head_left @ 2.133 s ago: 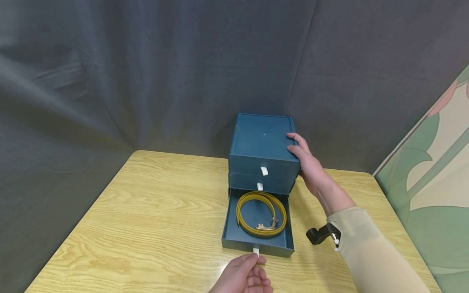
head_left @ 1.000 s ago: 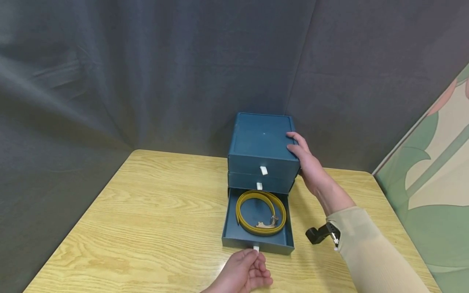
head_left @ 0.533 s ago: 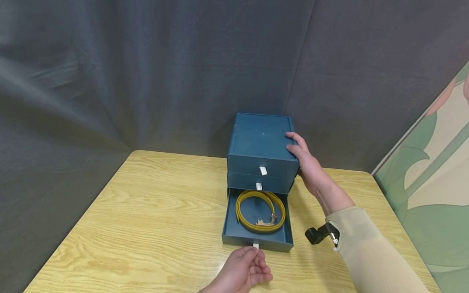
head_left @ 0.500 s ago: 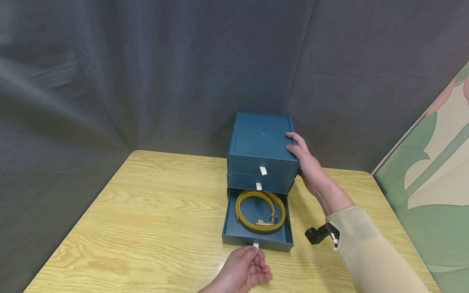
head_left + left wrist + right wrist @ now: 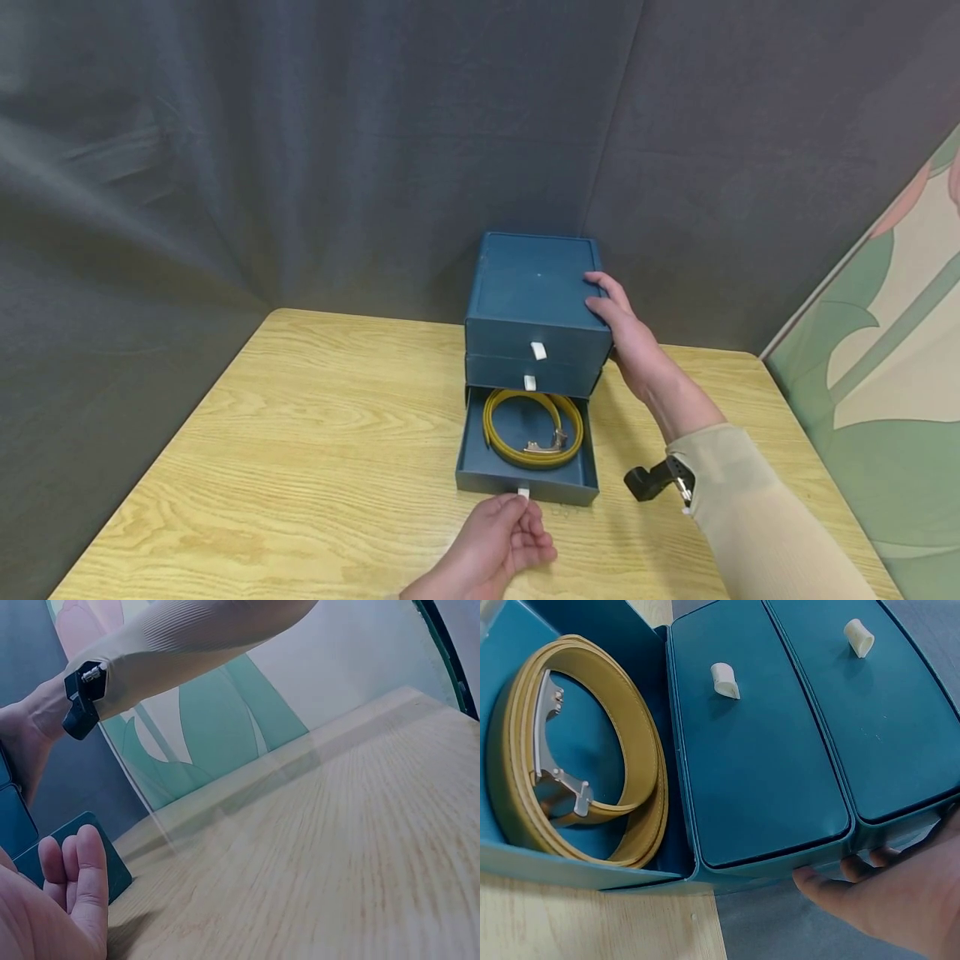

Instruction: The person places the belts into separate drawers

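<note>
A blue drawer box [image 5: 536, 283] stands at the back of the table, its bottom drawer [image 5: 480, 477] pulled out toward me. Inside that drawer lies a coiled yellow belt [image 5: 491, 433] with a silver buckle [image 5: 547, 742]. My left hand [image 5: 495, 537] pinches the white pull tab [image 5: 523, 493] on the drawer's front between thumb and finger. In the left wrist view the other fingers [image 5: 91, 870] stick up beside the drawer front. My right hand [image 5: 633, 337] grips the right side of the box, two digits over its top edge.
Two upper drawers [image 5: 757, 750] are closed, each with a white tab [image 5: 724, 681]. The wooden table [image 5: 315, 450] spreads left and right of the box. A dark grey curtain [image 5: 375, 150] hangs behind, and a leaf-patterned panel [image 5: 892, 375] stands at the right.
The bottom drawer, with the belt in it, has slid a little way back toward the box. My left hand has moved along with the tab; my right hand stays on the box.
</note>
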`<state>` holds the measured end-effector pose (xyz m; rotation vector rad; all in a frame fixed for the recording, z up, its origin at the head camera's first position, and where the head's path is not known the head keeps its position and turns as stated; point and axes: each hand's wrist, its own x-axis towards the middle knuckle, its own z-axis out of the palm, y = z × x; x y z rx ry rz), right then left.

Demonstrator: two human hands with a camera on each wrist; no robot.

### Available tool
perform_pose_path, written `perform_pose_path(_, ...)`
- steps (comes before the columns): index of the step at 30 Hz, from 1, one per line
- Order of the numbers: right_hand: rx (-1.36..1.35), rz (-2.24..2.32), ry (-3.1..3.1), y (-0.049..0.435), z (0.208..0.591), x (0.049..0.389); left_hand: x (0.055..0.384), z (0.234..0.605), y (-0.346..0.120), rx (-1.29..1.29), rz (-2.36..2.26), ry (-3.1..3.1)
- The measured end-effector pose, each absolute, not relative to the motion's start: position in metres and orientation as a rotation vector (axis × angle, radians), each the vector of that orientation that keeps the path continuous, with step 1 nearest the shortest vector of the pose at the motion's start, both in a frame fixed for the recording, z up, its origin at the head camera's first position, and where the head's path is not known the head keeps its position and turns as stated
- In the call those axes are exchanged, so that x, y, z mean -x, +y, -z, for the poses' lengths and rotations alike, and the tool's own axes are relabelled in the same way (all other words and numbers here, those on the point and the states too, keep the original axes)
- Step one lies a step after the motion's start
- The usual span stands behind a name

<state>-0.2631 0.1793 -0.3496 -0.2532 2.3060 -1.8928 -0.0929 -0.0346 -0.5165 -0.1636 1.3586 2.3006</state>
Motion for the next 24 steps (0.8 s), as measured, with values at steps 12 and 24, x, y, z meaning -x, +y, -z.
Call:
perform_pose_path(12, 0.259, 1.901, 2.304, 0.178, 0.351, 0.263, 0.105, 0.512, -0.035, 0.210, -2.279, 1.375)
perform_pose_path(24, 0.260, 1.895, 2.304, 0.176, 0.350, 0.263, 0.114, 0.512, -0.035, 0.202, -2.300, 1.390)
